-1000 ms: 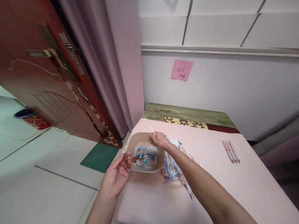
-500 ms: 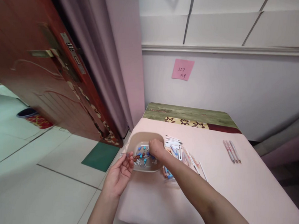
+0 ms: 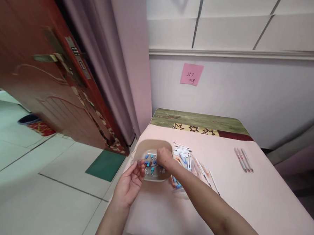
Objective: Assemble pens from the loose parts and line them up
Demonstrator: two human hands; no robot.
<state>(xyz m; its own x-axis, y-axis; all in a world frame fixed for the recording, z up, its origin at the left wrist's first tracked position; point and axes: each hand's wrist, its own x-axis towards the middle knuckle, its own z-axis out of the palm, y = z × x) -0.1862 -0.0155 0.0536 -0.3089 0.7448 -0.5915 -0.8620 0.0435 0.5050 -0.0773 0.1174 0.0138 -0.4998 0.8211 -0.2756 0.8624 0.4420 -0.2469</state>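
A beige plastic bin (image 3: 168, 143) stands at the table's left edge, with small blue, brown, white and clear pen parts (image 3: 152, 170) scattered inside. My left hand (image 3: 131, 181) is over the bin's near left rim, palm turned up. Its thumb and fingertips pinch a small see-through piece, too small to name exactly. Down in the bin is my right hand (image 3: 164, 157), its fingers curled among the parts; anything in them is hidden. Beside the bin lie white pen refills (image 3: 182, 150) and a pile of blue and orange pen barrels (image 3: 178, 181), partly behind my right forearm.
Three assembled pens (image 3: 243, 160) lie side by side on the right of the pink-covered table (image 3: 247, 206). A pink note (image 3: 192, 74) is stuck to the wall behind. A wooden door (image 3: 69, 92) and a curtain are at the left.
My left hand has moved slightly right and inward over the bin, still pinching the small piece. My right hand stays in the bin, nearly unmoved.
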